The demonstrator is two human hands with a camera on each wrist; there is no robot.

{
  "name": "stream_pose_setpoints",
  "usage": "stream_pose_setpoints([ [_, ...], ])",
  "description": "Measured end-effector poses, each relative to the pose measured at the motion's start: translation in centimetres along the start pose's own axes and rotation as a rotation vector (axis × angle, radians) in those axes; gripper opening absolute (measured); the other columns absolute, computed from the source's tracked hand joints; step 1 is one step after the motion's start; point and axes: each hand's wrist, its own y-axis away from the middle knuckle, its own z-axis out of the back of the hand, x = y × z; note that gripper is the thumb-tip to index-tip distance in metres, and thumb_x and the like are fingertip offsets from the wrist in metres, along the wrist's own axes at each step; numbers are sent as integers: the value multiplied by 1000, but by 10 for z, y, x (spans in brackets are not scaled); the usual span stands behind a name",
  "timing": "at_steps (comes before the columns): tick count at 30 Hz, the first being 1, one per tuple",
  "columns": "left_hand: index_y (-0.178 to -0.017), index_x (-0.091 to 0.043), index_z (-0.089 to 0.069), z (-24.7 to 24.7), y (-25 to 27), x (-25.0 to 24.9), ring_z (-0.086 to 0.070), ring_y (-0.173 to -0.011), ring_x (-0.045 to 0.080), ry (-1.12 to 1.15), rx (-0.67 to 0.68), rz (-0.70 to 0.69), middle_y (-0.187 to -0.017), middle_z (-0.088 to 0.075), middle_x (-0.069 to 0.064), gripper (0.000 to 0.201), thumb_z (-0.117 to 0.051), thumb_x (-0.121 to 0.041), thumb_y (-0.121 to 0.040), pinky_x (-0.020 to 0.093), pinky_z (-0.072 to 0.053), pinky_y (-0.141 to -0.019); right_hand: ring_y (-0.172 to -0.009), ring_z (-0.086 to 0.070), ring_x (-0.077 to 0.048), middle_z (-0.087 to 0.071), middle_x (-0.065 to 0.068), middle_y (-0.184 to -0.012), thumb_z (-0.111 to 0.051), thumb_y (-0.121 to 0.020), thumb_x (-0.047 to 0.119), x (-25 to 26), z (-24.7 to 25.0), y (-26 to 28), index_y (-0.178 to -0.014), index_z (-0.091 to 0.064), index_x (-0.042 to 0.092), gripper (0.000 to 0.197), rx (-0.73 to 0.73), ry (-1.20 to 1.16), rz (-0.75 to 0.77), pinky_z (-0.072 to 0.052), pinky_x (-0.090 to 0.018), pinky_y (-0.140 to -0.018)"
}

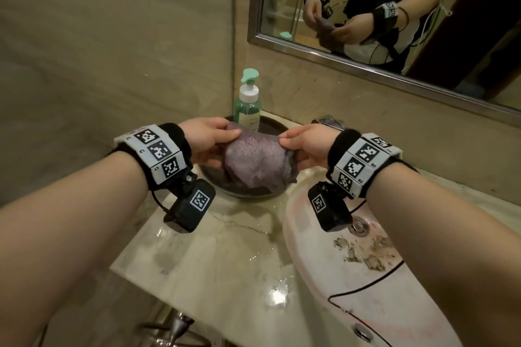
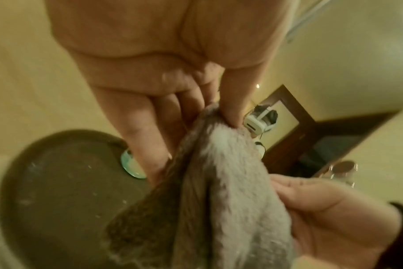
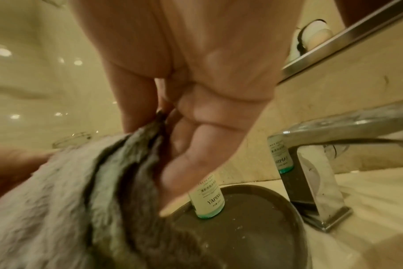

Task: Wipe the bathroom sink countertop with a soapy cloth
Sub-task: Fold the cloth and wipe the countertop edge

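Observation:
A purple-grey fluffy cloth [image 1: 255,163] hangs between both hands above a dark round tray [image 1: 270,128]. My left hand [image 1: 210,139] pinches the cloth's left top corner. My right hand [image 1: 303,146] pinches its right top corner. In the left wrist view the thumb presses the cloth [image 2: 230,182] against the fingers, with the tray [image 2: 58,191] below. In the right wrist view the cloth [image 3: 69,200] drapes down from the pinching fingers. A clear green soap pump bottle [image 1: 249,101] stands at the back of the tray. The beige marble countertop [image 1: 211,262] is wet and glossy.
The white sink basin [image 1: 352,262], stained near its drain, lies to the right. A chrome faucet [image 3: 311,163] stands behind it, next to the tray. A mirror [image 1: 394,8] hangs on the back wall. A tiled wall closes the left side.

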Motion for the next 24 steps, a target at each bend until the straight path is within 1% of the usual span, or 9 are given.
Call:
stream_pose_setpoints([
  [4,-85,-21,-59,6,18,11,-61,-49,-1,-221,-46,-41,-75,-57,-2,18,-51,-8,-94,11,-49,-45,-79,-58,-21,-57,-11,-103,-44,-98,14,-4,-11,16,-126,-55,12,30,-43,247,61,-52,-33,-73],
  [6,-88,-22,-63,10,30,17,-55,-56,2,-431,-126,-70,-71,-55,-6,12,-57,-11,-91,9,-42,-49,-82,-61,-25,-57,-13,-107,-47,-97,16,-9,-19,22,-127,-55,13,31,-32,290,81,-54,-37,-77],
  [8,-87,-25,-63,15,40,23,-46,-57,6,-535,-211,-92,-65,-52,-5,11,-59,-15,-91,8,-37,-45,-99,-63,-31,-59,-16,-116,-49,-96,16,-12,-28,26,-125,-56,14,30,17,265,78,-55,-42,-84],
  [11,-85,-18,-59,22,50,33,-51,-59,8,-476,-267,-97,-69,-54,-1,12,-55,-9,-93,4,-43,-42,-103,-63,-29,-61,-14,-116,-51,-95,13,-11,-49,28,-124,-56,14,29,32,269,110,-56,-38,-85],
  [13,-77,-14,-56,29,51,41,-60,-56,6,-308,-287,-96,-74,-56,3,22,-53,1,-92,3,-49,-48,-97,-61,-25,-59,-11,-109,-52,-94,10,-11,-66,23,-122,-58,12,29,-10,281,154,-57,-37,-82],
  [15,-74,-13,-55,39,50,47,-62,-49,1,-226,-320,-107,-74,-56,4,25,-52,6,-91,4,-51,-51,-99,-58,-22,-57,-7,-107,-54,-93,11,-11,-81,13,-119,-61,13,27,-89,323,225,-56,-38,-88],
  [17,-82,-8,-60,52,44,51,-62,-64,10,-239,-372,-145,-74,-57,2,17,-54,6,-90,7,-53,-59,-104,-60,-21,-62,-5,-113,-56,-92,16,-9,-94,3,-115,-63,17,25,-200,417,327,-53,-38,-93],
  [20,-108,-7,-63,70,28,58,-58,-89,19,-454,-459,-184,-88,-63,4,21,-60,-3,-88,26,-48,-88,-110,-59,-19,-64,-2,-120,-54,-92,22,-10,-110,-10,-116,-60,23,25,-318,591,405,-48,-30,-95],
  [24,-120,-11,-62,74,16,91,-59,-111,27,-827,-338,-105,-119,-65,11,31,-58,-15,-90,29,-43,-93,-114,-58,-23,-62,-3,-122,-53,-92,24,-35,-134,-32,-121,-56,26,29,-227,825,285,-44,-29,-94],
])
